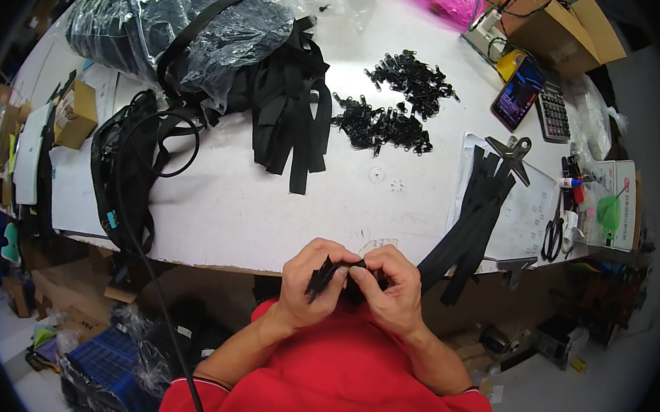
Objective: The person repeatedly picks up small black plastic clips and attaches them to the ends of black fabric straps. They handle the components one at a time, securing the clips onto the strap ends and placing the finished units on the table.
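At the table's front edge my left hand [314, 281] is closed on black zipper tape [323, 277], its layered ends poking out past the fingers. Thumb and finger of my right hand [389, 287] pinch the same dark material close against the left fingertips. Whether a slider is between the fingers cannot be made out. Two heaps of small black zipper sliders [383, 126] lie beyond the hands. To the right, long black zipper strips [473, 209] hang over the edge, with a black spring clamp [514, 155] at their upper ends.
A clear plastic bag with a dark roll [181, 28] stands far left, beside loose black strips [291, 110]. A black cable [158, 278] loops down at left. On the right are a phone [519, 93], a calculator [554, 115], scissors [553, 235] and an open carton [572, 39].
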A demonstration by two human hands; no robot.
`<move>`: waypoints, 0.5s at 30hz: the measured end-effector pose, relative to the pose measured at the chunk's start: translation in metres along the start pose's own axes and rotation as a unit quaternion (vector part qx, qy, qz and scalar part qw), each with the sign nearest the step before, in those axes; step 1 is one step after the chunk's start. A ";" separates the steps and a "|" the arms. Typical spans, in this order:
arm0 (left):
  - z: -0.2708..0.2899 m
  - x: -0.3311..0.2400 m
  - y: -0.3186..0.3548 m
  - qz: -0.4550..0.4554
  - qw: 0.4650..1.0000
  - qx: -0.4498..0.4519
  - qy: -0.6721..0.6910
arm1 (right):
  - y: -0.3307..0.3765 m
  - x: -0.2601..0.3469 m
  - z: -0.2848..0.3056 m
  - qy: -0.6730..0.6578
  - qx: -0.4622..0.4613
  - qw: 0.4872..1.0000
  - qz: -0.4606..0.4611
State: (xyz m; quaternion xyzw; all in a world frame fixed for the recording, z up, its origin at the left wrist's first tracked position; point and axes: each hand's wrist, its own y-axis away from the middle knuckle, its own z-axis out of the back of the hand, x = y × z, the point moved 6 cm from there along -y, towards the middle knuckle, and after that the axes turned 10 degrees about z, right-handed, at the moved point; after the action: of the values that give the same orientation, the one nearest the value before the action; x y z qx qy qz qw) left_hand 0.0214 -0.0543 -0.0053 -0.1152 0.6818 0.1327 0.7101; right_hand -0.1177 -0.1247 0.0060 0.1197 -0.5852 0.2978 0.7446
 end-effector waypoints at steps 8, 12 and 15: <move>0.003 0.006 0.004 0.020 0.999 -0.004 0.048 | -0.003 0.004 0.009 0.059 0.000 0.992 0.108; 0.004 -0.007 -0.001 -0.024 0.999 0.014 -0.039 | -0.010 0.012 0.015 -0.048 0.029 0.997 0.048; -0.003 0.007 0.007 0.150 0.969 0.034 0.192 | -0.011 0.015 0.013 -0.093 0.060 0.994 0.017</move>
State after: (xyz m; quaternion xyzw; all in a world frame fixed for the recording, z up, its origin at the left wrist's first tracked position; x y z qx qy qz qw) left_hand 0.0162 -0.0487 -0.0122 -0.0104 0.8188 0.1898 0.5417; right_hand -0.1197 -0.1362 0.0263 0.1818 -0.6349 0.3324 0.6733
